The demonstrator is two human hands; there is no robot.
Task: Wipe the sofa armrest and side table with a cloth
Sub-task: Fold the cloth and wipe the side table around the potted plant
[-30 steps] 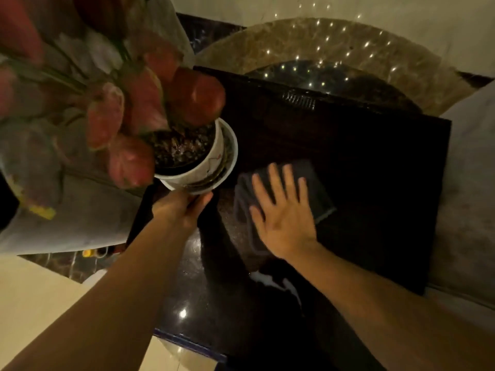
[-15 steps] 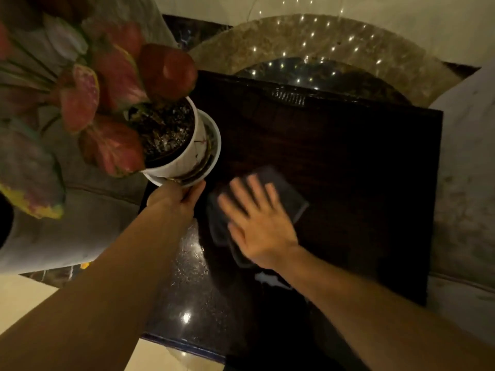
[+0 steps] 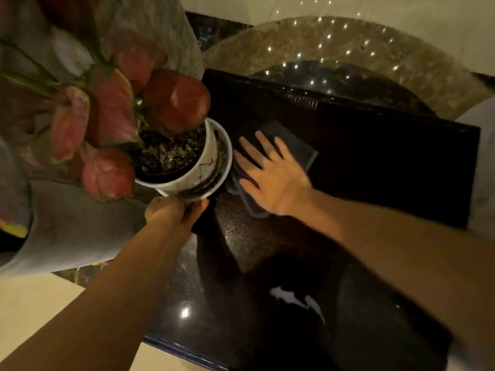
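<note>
A dark glossy side table (image 3: 375, 167) fills the middle of the head view. A dark grey cloth (image 3: 292, 145) lies flat on it, and my right hand (image 3: 270, 172) presses down on the cloth with fingers spread, right beside the plant pot. My left hand (image 3: 174, 212) grips the rim of the white saucer under a white pot (image 3: 195, 170) that holds a plant with red-pink leaves (image 3: 107, 121). The pot leans to the left at the table's left edge. The grey sofa armrest (image 3: 72, 223) lies just left of the table.
A second pale sofa edge (image 3: 482, 183) borders the table on the right. Beyond the table the polished stone floor (image 3: 348, 49) reflects small ceiling lights. Cream floor tiles (image 3: 32, 303) show at lower left. The table's near part is shiny with light reflections.
My right hand has slid the cloth to the left across the table, up against the pot. My left hand still holds the pot's saucer, and the pot stays tilted.
</note>
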